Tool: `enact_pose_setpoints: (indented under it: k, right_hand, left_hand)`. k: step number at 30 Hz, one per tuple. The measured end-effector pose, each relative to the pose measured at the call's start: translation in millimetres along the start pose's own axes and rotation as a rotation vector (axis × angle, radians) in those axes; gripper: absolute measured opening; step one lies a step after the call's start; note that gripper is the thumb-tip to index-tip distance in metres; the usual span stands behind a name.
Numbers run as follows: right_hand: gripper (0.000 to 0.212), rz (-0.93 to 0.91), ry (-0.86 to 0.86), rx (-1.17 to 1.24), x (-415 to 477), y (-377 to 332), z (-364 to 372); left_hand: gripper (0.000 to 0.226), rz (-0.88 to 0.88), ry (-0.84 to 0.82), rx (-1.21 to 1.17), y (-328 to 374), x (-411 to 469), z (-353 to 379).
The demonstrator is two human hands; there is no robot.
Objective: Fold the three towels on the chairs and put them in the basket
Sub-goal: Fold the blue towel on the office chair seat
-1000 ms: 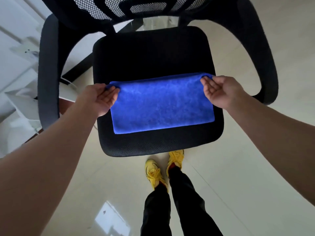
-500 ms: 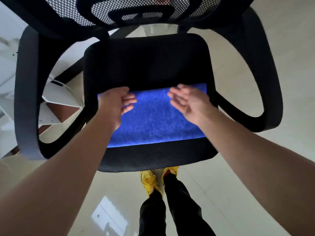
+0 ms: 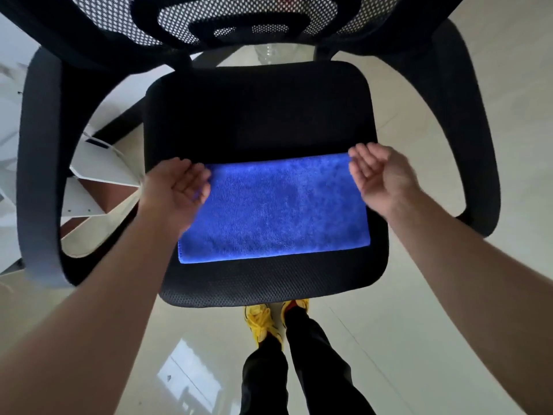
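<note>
Our left hand (image 3: 176,190) and right hand (image 3: 380,178), both loose-fingered and empty, flank the blue towel (image 3: 275,211), whose long axis runs side to side between them.

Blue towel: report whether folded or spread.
Folded: the blue towel lies as a compact rectangle on the chair seat, its far edge rounded.

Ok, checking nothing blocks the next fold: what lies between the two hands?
In the head view, only the folded blue towel lies between the left hand and the right hand, flat on the black chair seat.
</note>
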State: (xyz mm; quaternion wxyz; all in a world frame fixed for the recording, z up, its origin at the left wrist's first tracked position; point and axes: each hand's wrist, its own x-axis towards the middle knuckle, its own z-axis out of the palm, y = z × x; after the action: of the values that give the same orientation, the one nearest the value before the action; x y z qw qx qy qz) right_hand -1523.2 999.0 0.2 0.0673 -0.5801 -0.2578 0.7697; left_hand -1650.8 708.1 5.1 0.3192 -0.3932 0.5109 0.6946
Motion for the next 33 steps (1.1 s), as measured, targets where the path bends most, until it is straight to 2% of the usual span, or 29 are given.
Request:
enact_pose_setpoints:
  k: [2, 4, 8, 10, 11, 12, 14, 16, 17, 18, 20, 23, 25, 27, 30, 33]
  right_hand:
    - [0.013, 0.105, -0.051, -0.096, -20, 33, -7]
    - [0.016, 0.204, -0.044, -0.181, -34, 63, -31]
    - [0.022, 0.18, 0.046, -0.224, -51, 70, -81]
    - [0.018, 0.124, 0.152, -0.384, -54, 62, -92]
    - [0.017, 0.071, 0.232, -0.505, -53, 60, -97]
    - [0.018, -0.006, 0.31, -0.651, -51, 58, -100]
    - [0.026, -0.207, 0.381, -0.972, -49, 55, -97]
    - [0.031, -0.351, 0.321, -1.132, -48, 54, -82]
    - [0.033, -0.386, 0.285, -1.165, -44, 54, -74]
    - [0.037, -0.419, 0.258, -1.222, -39, 55, -67]
    - [0.043, -0.459, 0.232, -1.335, -26, 53, -58]
    - [0.029, -0.352, 0.157, -1.263, -12, 43, -53]
    - [0.018, -0.26, 0.069, -1.137, -15, 32, -50]
    - [0.015, -0.242, -0.023, -1.065, -29, 19, -48]
    - [0.031, -0.312, -0.148, -1.005, -62, 12, -29]
    - [0.05, -0.444, -0.262, -1.053, -90, 32, 0]
  left_hand:
    - [0.017, -0.094, -0.056, 0.126, -27, -14, -15]
    - [0.02, -0.179, -0.017, 0.204, -53, -26, -43]
    - [0.016, -0.177, 0.102, 0.26, -67, -43, -88]
    - [0.012, -0.084, 0.156, 0.42, -68, -48, -93]
    - [0.011, 0.001, 0.184, 0.577, -68, -50, -93]
    - [0.01, 0.118, 0.221, 0.79, -68, -51, -92]
    - [0.007, 0.465, 0.274, 1.261, -65, -52, -90]
    - [0.041, 0.844, 0.141, 1.657, -63, -44, -88]
    - [0.063, 0.955, 0.029, 1.798, -61, -37, -88]
    - [0.085, 0.992, -0.06, 1.913, -58, -29, -87]
    - [0.117, 0.91, -0.114, 2.059, -50, -13, -85]
    - [0.142, 0.807, -0.103, 2.145, -36, 2, -82]
    - [0.147, 0.78, -0.102, 2.189, -31, 4, -78]
    - [0.148, 0.758, -0.094, 2.213, -31, 2, -74]
    - [0.139, 0.783, -0.074, 2.124, -28, -9, -73]
    - [0.11, 0.782, 0.048, 1.874, -24, -25, -87]
